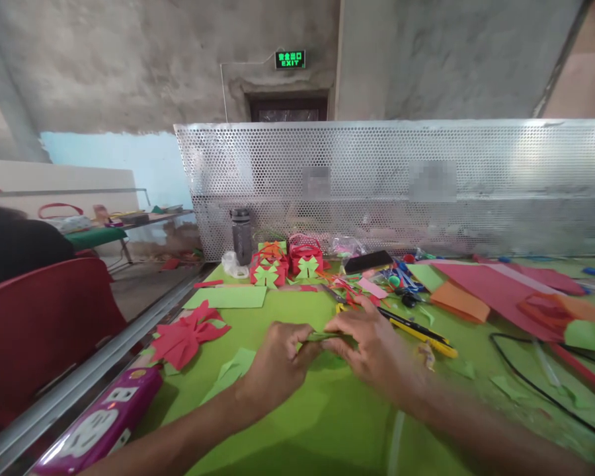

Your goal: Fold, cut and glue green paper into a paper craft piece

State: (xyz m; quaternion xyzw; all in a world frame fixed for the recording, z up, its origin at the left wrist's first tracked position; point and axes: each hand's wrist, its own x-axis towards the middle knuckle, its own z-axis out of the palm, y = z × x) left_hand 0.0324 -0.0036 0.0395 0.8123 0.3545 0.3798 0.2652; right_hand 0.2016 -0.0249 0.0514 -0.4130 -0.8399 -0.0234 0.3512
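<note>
My left hand (282, 360) and my right hand (369, 344) are raised over the green tabletop (327, 423), close together. Between them is a small green paper piece (322, 336), pinched by the fingers of both. Its far ends are hidden by the fingers. Beyond my right hand lies a yellow and black utility knife (421, 332). Red paper petals (191, 336) lie to the left, with cut green paper (235, 371) nearer my left hand. Farther back stand two red paper baskets (268, 272) with green bows.
A purple case (104, 420) lies at the left edge. Behind stand a bottle (241, 237) and a perforated metal screen (387, 165). A phone (367, 262), colored sheets (500, 291) and a black cable (530, 387) lie right. A red chair (54, 324) and a person's dark sleeve are left.
</note>
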